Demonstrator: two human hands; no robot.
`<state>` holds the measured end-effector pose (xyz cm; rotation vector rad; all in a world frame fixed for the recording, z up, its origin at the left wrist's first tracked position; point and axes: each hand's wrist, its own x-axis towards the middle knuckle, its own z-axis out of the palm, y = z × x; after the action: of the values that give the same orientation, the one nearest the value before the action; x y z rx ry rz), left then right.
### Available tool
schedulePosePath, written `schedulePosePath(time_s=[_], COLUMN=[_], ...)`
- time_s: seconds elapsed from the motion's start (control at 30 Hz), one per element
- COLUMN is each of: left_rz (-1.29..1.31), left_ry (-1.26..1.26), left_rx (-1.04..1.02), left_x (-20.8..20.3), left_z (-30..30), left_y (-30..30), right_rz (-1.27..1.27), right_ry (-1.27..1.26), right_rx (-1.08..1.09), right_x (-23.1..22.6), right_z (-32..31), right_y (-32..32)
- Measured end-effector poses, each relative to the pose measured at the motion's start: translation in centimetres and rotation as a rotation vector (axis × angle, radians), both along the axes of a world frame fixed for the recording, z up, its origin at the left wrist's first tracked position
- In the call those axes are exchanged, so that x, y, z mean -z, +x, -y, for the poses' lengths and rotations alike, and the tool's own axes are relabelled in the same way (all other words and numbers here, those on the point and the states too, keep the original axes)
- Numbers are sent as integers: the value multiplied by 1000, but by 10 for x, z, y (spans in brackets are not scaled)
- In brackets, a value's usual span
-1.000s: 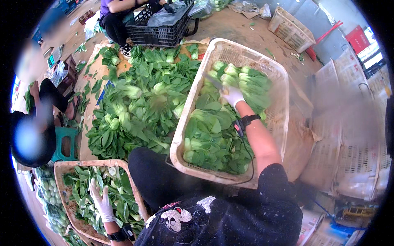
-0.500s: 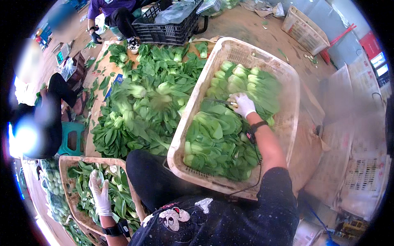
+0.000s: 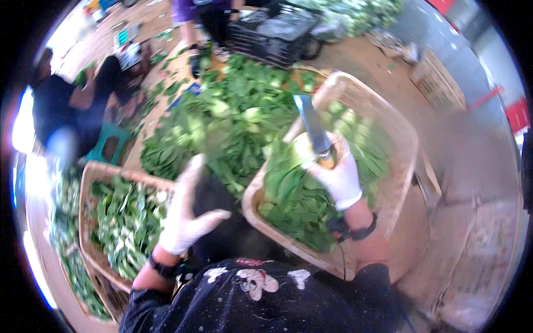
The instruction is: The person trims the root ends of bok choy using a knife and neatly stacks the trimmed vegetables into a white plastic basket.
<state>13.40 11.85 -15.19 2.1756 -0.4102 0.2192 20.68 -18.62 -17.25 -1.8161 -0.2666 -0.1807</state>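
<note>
My right hand (image 3: 340, 175), in a white glove, is closed round the handle of a knife (image 3: 313, 125). The blade points up and away from me, over the large pale plastic crate (image 3: 408, 158). Against the fingers of that hand is the pale base of a bok choy (image 3: 302, 149); whether they grip it too I cannot tell. More bok choy (image 3: 308, 222) lies inside this crate. My left hand (image 3: 186, 213), also gloved, is raised with thumb and fingers spread and nothing in it, between the large crate and a smaller crate (image 3: 86, 208) of loose leaves (image 3: 130, 230).
A heap of bok choy (image 3: 222, 119) covers the floor ahead. Beyond it stand a black crate (image 3: 277, 47) and a person in purple (image 3: 183, 11). At left, another person (image 3: 61, 111) sits by a green stool (image 3: 108, 144). An empty crate (image 3: 436, 83) sits far right.
My left hand has risen from the leaf crate and moved right, fingers spreading. My right hand has lifted with the knife, its blade now upright. The view has shifted; the person in purple now stands.
</note>
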Motion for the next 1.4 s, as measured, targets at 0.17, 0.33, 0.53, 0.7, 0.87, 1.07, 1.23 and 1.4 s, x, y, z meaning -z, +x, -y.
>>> schedulePosePath(time_s=[0.17,0.33,0.53,0.7,0.87,1.07,1.23,1.4], left_rz=[-356,-301,-319,-188,-157,-211,-332,-119], left_ry=[-752,-952,-757,-239,-285,-458,-561,-306], left_rx=[-78,-326,-545,-623,-710,-855,-799,-841], left_x=[-1,-5,35,40,40,55,54,42], left_z=[-11,-83,-139,-163,-167,-172,-186,-167], left_y=[-15,-72,-109,-125,-134,-148,-169,-174], right_rz=[39,-232,441,686,785,862,786,252], right_ry=[195,438,-383,-642,-632,-815,-802,-1132], right_rx=[-437,-442,-515,-619,-618,-580,-648,-690], right_x=[-36,-12,2,15,31,60,58,89], right_z=[-151,-208,-259,-302,-329,-354,-366,-360], right_y=[-51,-39,-73,-89,-89,-95,-108,-76])
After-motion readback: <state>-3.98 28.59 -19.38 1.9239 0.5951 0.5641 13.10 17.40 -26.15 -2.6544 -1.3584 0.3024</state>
